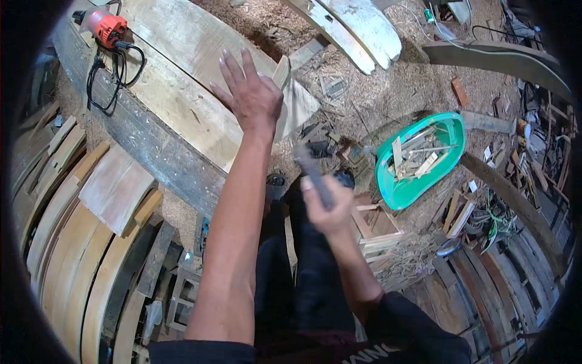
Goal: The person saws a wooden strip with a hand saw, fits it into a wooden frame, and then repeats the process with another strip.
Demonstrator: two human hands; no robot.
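Observation:
My left hand [251, 100] lies palm down on a pale wooden board [188, 91], its fingers stretched out and spread near the board's right end. A small upright wood piece [281, 71] stands right beside its thumb side. My right hand [330, 206] is wrapped round a dark grey bar-like tool [316, 182], held above my legs and to the right of the board's end. Motion blurs the tool's far end, and I cannot tell its exact kind.
A red-orange power tool [111, 30] with a black cord rests on the board's far left. At right, a green tub [388, 193] holds wood scraps. Curved planks [79, 261] are stacked at lower left; more planks [479, 291] lie at lower right. Shavings cover the ground.

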